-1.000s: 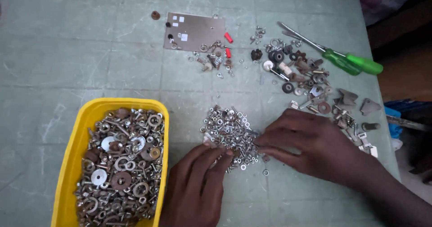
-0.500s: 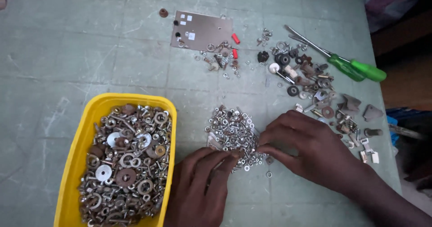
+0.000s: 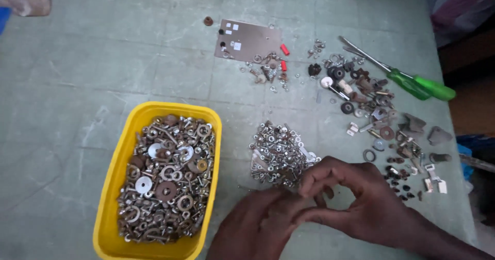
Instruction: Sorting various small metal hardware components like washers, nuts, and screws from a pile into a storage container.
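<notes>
A heap of small silver nuts and washers lies on the green table. My left hand comes in from the bottom edge, its fingers together and pointing at the heap's near edge. My right hand lies to the right of the heap. Its thumb and forefinger curl into a ring and meet the left fingertips just below the heap. Anything small pinched between the fingertips is too small to see. A yellow plastic tub full of mixed rusty and shiny nuts, bolts and washers stands left of my hands.
Scattered dark parts, washers and brackets lie to the right. A green-handled screwdriver lies beyond them. A flat metal plate with small red pieces beside it sits at the back. The table's right edge is close.
Both hands have drawn back from on top of the heap to its near edge. Their fingertips have come together.
</notes>
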